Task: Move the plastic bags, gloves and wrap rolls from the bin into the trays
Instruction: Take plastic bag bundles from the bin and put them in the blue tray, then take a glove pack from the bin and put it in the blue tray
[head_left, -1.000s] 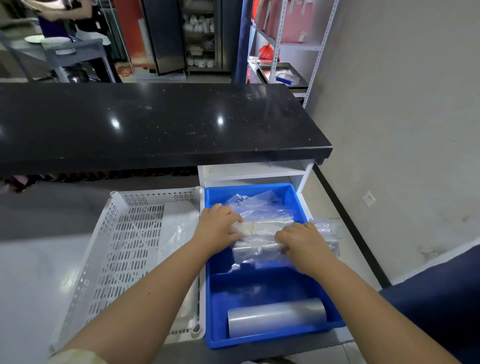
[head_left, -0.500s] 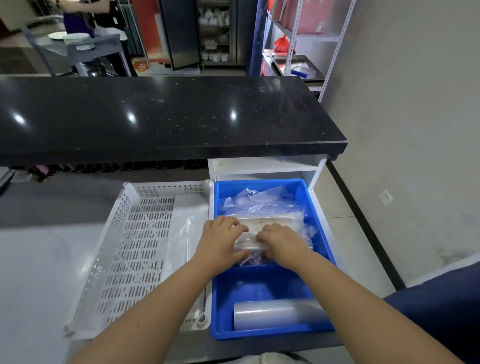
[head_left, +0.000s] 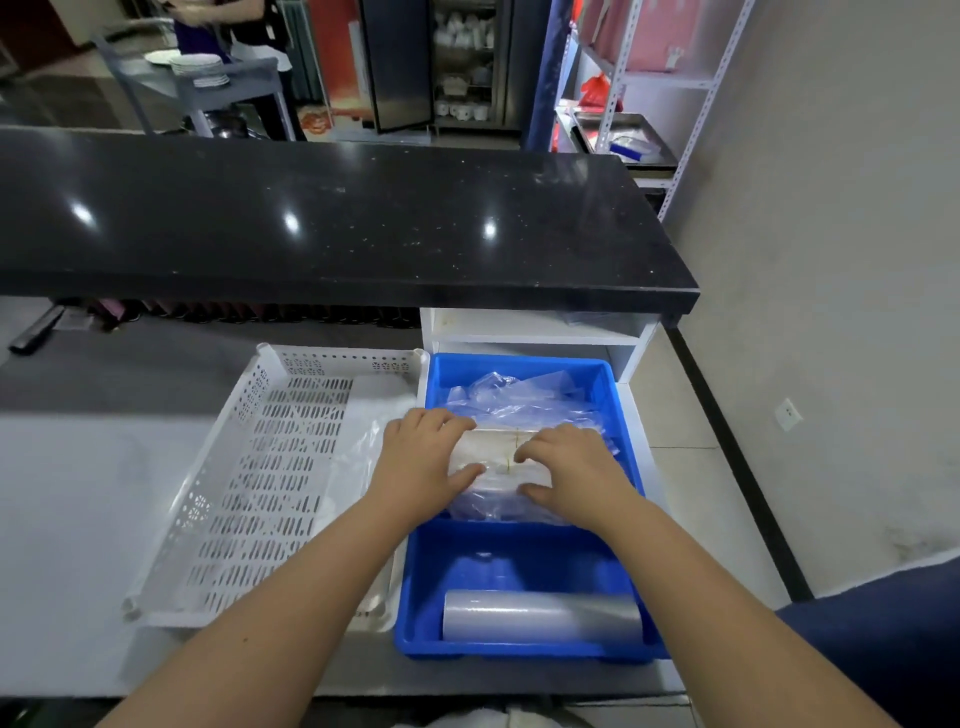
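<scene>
A blue bin stands on the counter's right end. Its far half holds crumpled clear plastic bags and a flat pack of bags tied with a thin band. My left hand grips the pack's left end, fingers curled over its top. My right hand grips the right end, thumb under the near edge. A clear wrap roll lies across the bin's near end. A white perforated tray sits just left of the bin, with a clear bag along its right side.
A raised black countertop runs across behind the tray and bin. A white shelf unit stands under its right end. A dark object lies at the far left. Beyond are a cart with plates, a person, and metal shelving.
My right hand has slid left along the pack toward my left hand, and both now grip it closer together. The view has shifted slightly.
</scene>
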